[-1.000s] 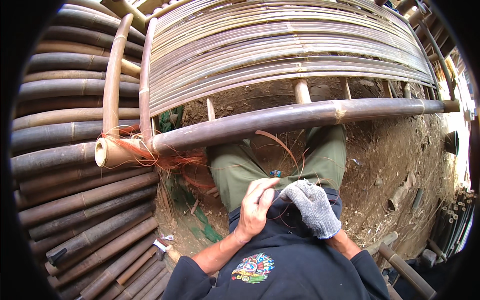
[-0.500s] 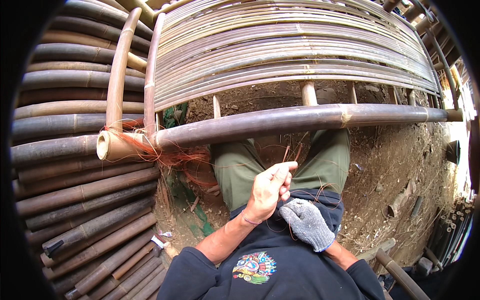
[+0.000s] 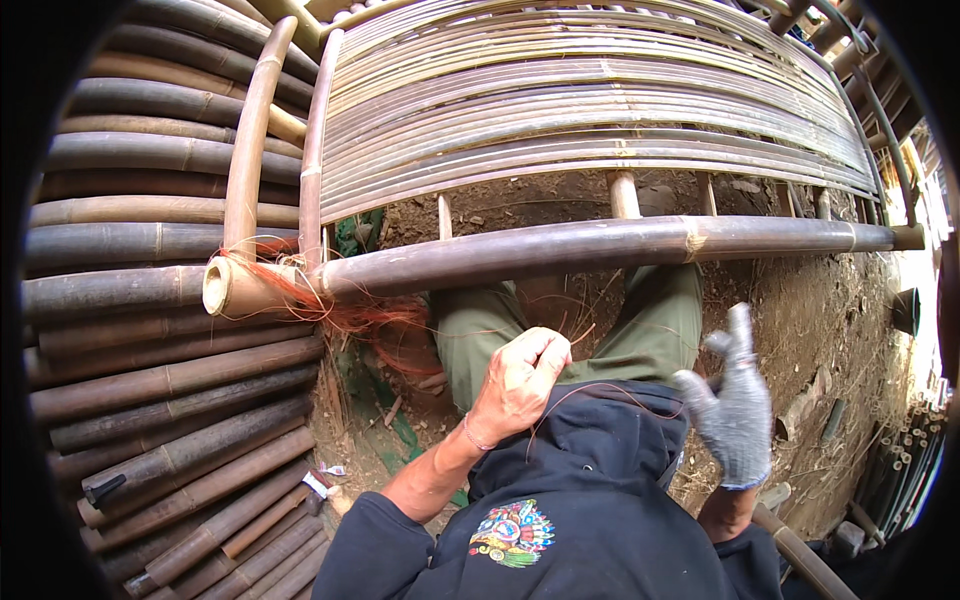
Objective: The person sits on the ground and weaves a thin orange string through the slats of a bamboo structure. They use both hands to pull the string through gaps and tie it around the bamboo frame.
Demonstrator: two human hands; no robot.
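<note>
My bare left hand (image 3: 518,382) is closed in a pinch above my lap. Thin reddish-brown strands (image 3: 585,334) stick out past its thumb and fingers, and a loose loop hangs down and curves rightward over the dark shirt. My right hand (image 3: 735,415), in a grey knit glove, is raised to the right of my legs with its fingers apart and nothing visible in it. Beyond both hands lies a thick dark bamboo pole (image 3: 560,248), the front rail of a slatted bamboo frame. A tangle of orange-red strands (image 3: 365,315) hangs around the rail's left joint.
Bamboo slats (image 3: 590,100) form the frame's top, and a curved bamboo upright (image 3: 255,140) rises at its left end. Stacked bamboo poles (image 3: 150,380) fill the left side. Dirt ground (image 3: 790,330) with shavings and scraps spreads to the right.
My right hand has moved away from my lap to the right and up, and its fingers have spread. The left hand has shifted slightly left, still pinching the strands.
</note>
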